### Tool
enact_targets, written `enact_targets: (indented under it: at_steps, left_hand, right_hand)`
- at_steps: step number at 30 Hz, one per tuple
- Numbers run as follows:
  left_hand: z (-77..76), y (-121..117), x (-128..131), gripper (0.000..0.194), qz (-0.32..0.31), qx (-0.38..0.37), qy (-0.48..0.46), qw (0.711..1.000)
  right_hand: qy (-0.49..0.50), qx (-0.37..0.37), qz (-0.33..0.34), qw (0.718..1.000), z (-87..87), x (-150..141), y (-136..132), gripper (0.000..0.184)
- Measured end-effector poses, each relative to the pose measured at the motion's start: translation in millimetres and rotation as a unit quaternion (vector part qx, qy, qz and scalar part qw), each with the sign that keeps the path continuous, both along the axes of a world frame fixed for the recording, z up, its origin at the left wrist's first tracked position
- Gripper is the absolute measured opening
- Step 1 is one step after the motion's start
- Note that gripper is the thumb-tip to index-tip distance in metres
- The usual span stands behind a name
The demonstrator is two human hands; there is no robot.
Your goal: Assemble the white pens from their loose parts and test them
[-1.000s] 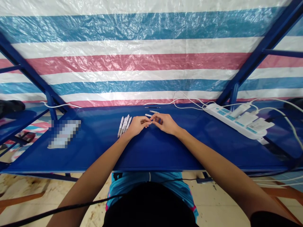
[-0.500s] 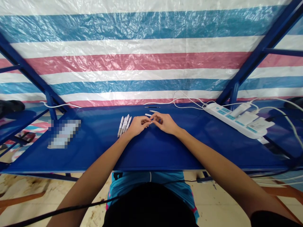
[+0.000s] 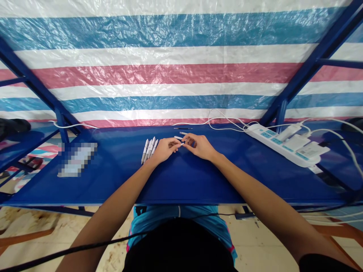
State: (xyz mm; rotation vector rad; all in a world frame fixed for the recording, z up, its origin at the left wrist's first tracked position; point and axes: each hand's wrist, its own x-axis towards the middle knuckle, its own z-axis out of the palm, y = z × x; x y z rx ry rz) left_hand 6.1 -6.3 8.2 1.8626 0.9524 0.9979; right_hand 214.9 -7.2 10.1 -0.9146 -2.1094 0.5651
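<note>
Striped tarp (image 3: 170, 71) behind, blue table (image 3: 119, 181) under everything, power strip (image 3: 272, 138) with chargers (image 3: 295, 141) far right. Left hand (image 3: 167, 148) and right hand (image 3: 200, 146) curl inward at table centre, not spread, fingertips meeting in a pinch around a short white piece (image 3: 181, 144). A low, tight pinch right at the tips looks like the steady way to work something this small. White pens (image 3: 149, 150) lie bunched just left of the left hand. Two loose white stubs (image 3: 177, 137) and a dark rod (image 3: 183, 128) lie beyond the fingers. (Blurred patch (image 3: 77, 159) at left: unreadable.) Fingers hide most of the piece: can't tell which hand has the grip, or whether it's one part or two.
</note>
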Motion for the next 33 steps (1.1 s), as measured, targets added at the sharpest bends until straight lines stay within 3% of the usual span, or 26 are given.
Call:
enact_targets:
  at_steps: [17,33]
  left_hand:
    - [-0.8,1.4,-0.3,0.024,-0.002,-0.004,0.001,1.000]
    - [-5.4,3.6,-0.2,0.020,-0.014,0.000,0.006,1.000]
  right_hand:
    - [-0.027,-0.018,-0.004,0.999,2.9,1.1,0.9,0.003]
    - [-0.085,-0.022,-0.038,0.995,2.3,-1.1,-1.9,0.018]
